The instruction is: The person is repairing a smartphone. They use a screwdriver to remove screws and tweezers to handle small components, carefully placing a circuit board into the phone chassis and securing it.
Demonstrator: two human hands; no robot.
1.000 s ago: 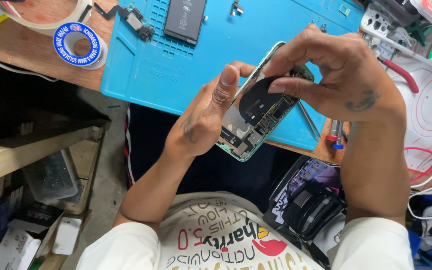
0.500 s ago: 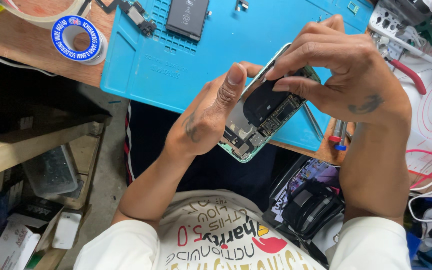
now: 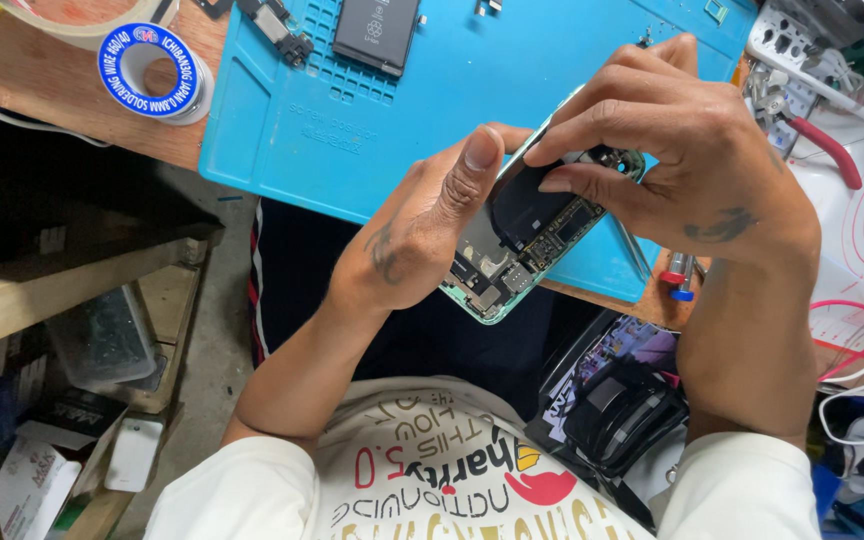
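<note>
A blue work mat (image 3: 372, 120) covers the bench. Over its near edge, the left hand (image 3: 422, 235) cradles an opened phone (image 3: 522, 240), thumb pressed on its edge. The right hand (image 3: 672, 160) seemingly pinches a black flexible part (image 3: 527, 205) inside.

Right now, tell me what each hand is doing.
Left hand: closed around the opened phone, thumb on top.
Right hand: fingertips pinching the black part inside the phone.
</note>
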